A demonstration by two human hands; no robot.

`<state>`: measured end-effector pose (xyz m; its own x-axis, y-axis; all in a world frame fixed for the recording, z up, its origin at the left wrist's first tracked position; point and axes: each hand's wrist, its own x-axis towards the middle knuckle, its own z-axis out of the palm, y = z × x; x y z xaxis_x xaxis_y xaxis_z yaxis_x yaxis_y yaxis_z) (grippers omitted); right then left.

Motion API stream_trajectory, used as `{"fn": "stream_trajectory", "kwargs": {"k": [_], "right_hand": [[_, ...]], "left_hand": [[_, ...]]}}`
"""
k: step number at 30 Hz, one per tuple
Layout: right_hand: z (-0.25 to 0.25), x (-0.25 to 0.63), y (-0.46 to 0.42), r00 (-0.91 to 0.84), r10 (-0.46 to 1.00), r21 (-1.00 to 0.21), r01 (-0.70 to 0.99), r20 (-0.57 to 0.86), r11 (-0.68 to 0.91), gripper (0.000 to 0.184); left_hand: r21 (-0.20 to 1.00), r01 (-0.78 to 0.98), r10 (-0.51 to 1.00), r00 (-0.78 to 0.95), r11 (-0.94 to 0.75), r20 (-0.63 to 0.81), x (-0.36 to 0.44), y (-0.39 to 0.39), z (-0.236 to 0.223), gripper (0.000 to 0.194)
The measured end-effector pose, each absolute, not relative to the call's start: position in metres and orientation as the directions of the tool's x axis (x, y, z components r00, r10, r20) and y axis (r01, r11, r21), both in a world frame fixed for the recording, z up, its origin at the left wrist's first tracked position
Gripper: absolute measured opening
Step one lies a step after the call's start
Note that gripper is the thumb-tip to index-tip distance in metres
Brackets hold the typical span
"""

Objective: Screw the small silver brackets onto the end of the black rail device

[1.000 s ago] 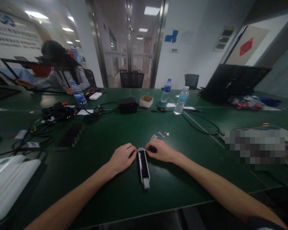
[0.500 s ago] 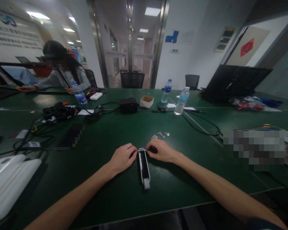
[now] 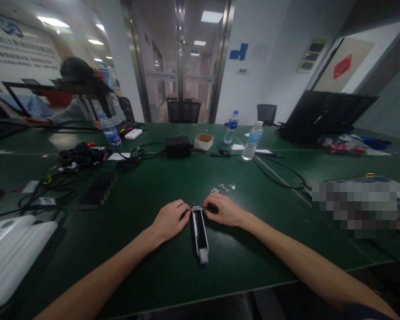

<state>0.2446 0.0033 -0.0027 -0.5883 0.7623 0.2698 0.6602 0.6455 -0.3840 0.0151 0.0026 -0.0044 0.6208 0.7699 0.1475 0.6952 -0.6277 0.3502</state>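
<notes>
In front of me on the green table lies a long, narrow device point(image 3: 200, 229) with a white frame, a black panel and a pale grey near end. My left hand point(image 3: 171, 220), a ring on one finger, is closed in a pinch at the left of the device's far end; what is between the fingertips is too small to make out. Across from it, my right hand point(image 3: 225, 210) grips a small black-handled tool point(image 3: 213, 208), its thin shaft pointing left to the frame's far end. Just beyond that hand is a small metal plate point(image 3: 215, 190), partly hidden, near several small washer-like rings point(image 3: 227, 190).
Farther back stand a black box point(image 3: 178, 147), an open carton point(image 3: 204, 142) and water bottles point(image 3: 253, 140). Cables point(image 3: 130, 163) and a dark flat item point(image 3: 98, 191) lie left, with white cases point(image 3: 20, 253) nearer. A person point(image 3: 86, 98) sits across at the left.
Both my hands and the device stay in place. The person across has shifted the dark frame in their hands slightly.
</notes>
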Motion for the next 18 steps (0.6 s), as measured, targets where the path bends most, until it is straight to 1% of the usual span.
{"fn": "stream_trajectory", "kwargs": {"k": [5, 8, 13, 18], "right_hand": [[-0.0017, 0.2445, 0.0023, -0.586, 0.774, -0.397, 0.669, 0.239, 0.629, 0.012], [-0.0011, 0.2445, 0.0017, -0.584, 0.774, -0.405, 0.664, 0.245, 0.629, 0.016], [-0.0041, 0.2443, 0.0020, -0.594, 0.753, -0.392, 0.645, 0.283, 0.656, 0.012], [-0.0057, 0.2450, 0.0030, -0.602, 0.744, -0.386, 0.637, 0.290, 0.667, 0.011]], "left_hand": [[0.354, 0.684, 0.763, 0.624, -0.638, 0.168, 0.0142, 0.0040, -0.0084, 0.024], [0.364, 0.679, 0.762, 0.626, -0.638, 0.169, 0.0138, 0.0043, -0.0087, 0.025], [0.367, 0.681, 0.765, 0.624, -0.633, 0.160, 0.0145, 0.0035, -0.0066, 0.024], [0.371, 0.690, 0.772, 0.619, -0.622, 0.142, 0.0150, 0.0025, -0.0047, 0.025]]}}
